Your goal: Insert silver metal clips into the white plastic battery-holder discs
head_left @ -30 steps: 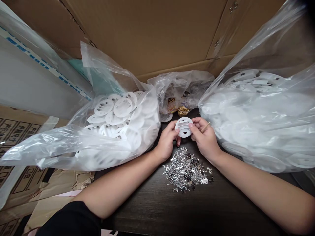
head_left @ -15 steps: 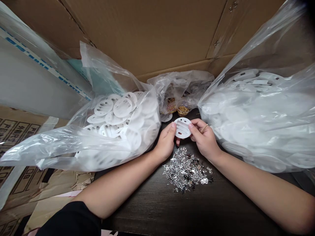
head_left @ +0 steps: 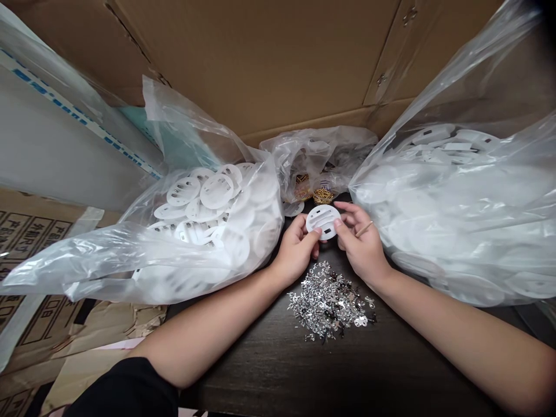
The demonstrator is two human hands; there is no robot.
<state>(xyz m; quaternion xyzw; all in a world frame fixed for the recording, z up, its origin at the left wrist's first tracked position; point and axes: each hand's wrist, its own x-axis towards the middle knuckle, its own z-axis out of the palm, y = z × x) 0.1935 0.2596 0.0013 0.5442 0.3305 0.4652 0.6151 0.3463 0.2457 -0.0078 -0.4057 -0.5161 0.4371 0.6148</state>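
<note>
A dark wood-grain surface (head_left: 269,370) is backed by a brown cardboard box wall (head_left: 260,63). A grey panel (head_left: 47,139) edged with blue-printed tape is seen at the far left, and printed cardboard sheets (head_left: 30,255) are heaped below it.

A white slotted plastic disc (head_left: 323,222) is held over the surface, gripped at its rim by the left hand (head_left: 296,247) and the right hand (head_left: 360,243). Both hands are closed on it, and part of its edge is covered by the fingertips (head_left: 334,223). A thin tan line is seen across the right hand, but whether it is a ring or a separate sliver cannot be made out.

A loose pile of small silver metal pieces (head_left: 329,301) lies on the surface just below the hands. Gold-coloured clips (head_left: 324,196) are seen behind the disc, partly veiled by a clear plastic bag (head_left: 317,152). Many white discs (head_left: 216,191) are packed in a left plastic bag (head_left: 108,255), while similar white pieces are blurred by a bulging right plastic bag (head_left: 456,214). A black sleeve (head_left: 125,388) is cut off by the lower edge of the view.
</note>
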